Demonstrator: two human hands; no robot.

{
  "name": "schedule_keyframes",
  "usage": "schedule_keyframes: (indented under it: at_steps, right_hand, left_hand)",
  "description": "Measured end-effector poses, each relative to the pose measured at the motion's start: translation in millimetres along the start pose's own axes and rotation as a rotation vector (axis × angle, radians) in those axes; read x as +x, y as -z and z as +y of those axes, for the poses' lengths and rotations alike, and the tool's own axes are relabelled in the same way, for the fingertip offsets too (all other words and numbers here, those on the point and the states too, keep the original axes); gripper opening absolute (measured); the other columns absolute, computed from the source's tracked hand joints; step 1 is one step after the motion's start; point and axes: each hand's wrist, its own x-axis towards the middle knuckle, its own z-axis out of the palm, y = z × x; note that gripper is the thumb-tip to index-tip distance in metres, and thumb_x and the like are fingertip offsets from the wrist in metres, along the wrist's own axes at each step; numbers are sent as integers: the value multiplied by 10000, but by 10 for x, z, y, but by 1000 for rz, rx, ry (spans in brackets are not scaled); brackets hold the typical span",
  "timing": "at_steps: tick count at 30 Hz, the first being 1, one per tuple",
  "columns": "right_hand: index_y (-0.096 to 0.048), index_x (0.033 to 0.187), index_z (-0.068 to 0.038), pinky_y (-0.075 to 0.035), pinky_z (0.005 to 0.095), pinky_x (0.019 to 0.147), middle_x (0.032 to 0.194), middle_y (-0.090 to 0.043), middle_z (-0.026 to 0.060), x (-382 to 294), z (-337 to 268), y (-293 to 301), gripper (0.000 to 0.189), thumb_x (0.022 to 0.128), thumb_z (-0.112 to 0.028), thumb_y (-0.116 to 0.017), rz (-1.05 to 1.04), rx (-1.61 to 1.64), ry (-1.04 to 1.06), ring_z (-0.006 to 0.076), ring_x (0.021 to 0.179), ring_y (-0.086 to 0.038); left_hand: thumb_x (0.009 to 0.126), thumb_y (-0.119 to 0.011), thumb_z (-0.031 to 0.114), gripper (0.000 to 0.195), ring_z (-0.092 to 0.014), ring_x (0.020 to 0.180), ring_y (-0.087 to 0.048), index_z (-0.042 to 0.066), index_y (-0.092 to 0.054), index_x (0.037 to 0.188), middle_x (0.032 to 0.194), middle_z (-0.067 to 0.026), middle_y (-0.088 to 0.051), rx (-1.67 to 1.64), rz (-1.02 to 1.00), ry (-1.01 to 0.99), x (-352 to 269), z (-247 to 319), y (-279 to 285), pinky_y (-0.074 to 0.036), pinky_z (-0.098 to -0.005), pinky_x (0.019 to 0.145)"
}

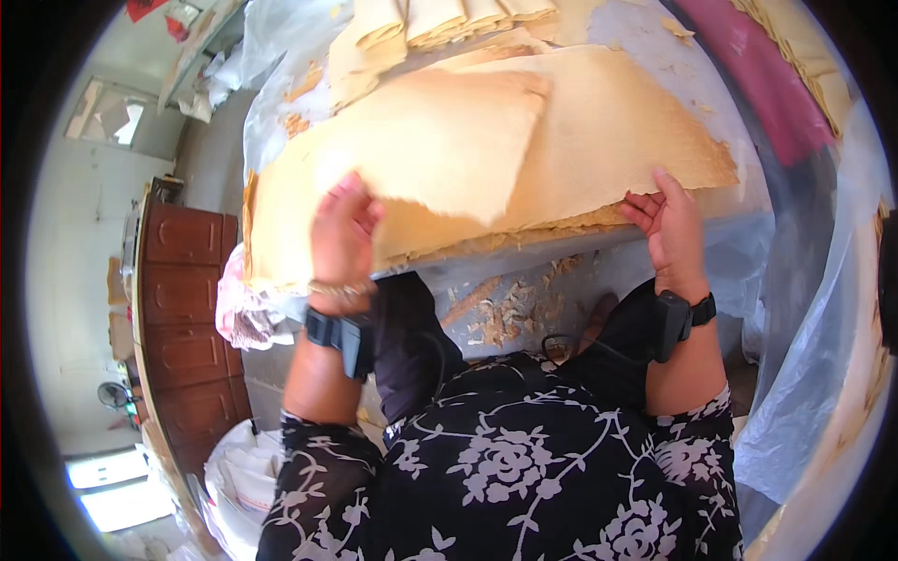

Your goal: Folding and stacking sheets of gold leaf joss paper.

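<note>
Thin, pale tan sheets lie stacked on a table covered with clear plastic; whether they are wood veneer or another material I cannot tell. My left hand (349, 217) is closed at the lower left edge of a smaller, ragged-edged sheet (449, 140), which lies over a larger one. The near right edge of the larger sheet (596, 126) is pinched between the thumb and fingers of my right hand (659, 210). Beneath it the rough edges of the stack (519, 238) show along the table's near side.
Folded tan sheets (435, 24) lie at the table's far side. Clear plastic (793, 400) hangs at the right, near a dark pink cloth-like sheet (765, 77). Scraps (501, 315) lie below the near edge. A reddish-brown wooden cabinet (186, 294) stands at the left.
</note>
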Motion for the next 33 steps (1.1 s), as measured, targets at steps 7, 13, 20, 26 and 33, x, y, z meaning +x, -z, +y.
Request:
schedule_keyframes:
  at_steps: [7, 13, 20, 26, 33]
  right_hand:
    - [-547, 1037, -34, -622, 348, 680, 886, -630, 92, 6, 84, 0, 248, 971, -246, -657, 47, -66, 79, 220, 782, -699]
    - [-549, 1042, -26, -620, 329, 672, 891, -629, 90, -57, 67, -72, 250, 982, -248, -650, 46, -113, 121, 199, 763, -682]
    - [-584, 1041, -38, -621, 329, 682, 842, -615, 57, -53, 83, -111, 305, 963, -314, -688, 68, -142, 121, 173, 762, -678]
    - [-597, 1023, -23, -605, 320, 659, 807, -611, 47, -99, 18, -142, 375, 959, -380, -692, 139, -253, 153, 174, 720, -676]
    - [-692, 1078, -4, -544, 442, 832, 1062, -707, 174, -388, 46, -953, 284, 1005, -256, -586, 216, -1261, 1155, 328, 869, -692]
  left_hand:
    - [940, -563, 34, 388, -69, 765, -563, 24, -645, 1320, 971, 7, -648, 591, 117, -110, -143, 57, 299, -487, -224, 658]
    - [933, -571, 44, 371, -65, 746, -553, 40, -683, 1287, 944, 11, -658, 748, -43, -122, 686, 337, 600, -471, -221, 644]
    - [914, -638, 123, 315, -159, 817, -641, 62, -727, 1210, 913, -51, -713, 1075, 52, -256, 1323, -2, 899, -522, -302, 724]
    - [899, -687, 149, 337, -375, 1211, -594, 93, -682, 1231, 1391, -199, -584, 1477, -155, -863, 119, 56, 144, -479, -441, 1044]
    - [878, -661, 125, 263, -363, 1056, -646, 57, -705, 1129, 1186, -155, -685, 1215, -446, -972, -277, -428, -149, -518, -440, 945]
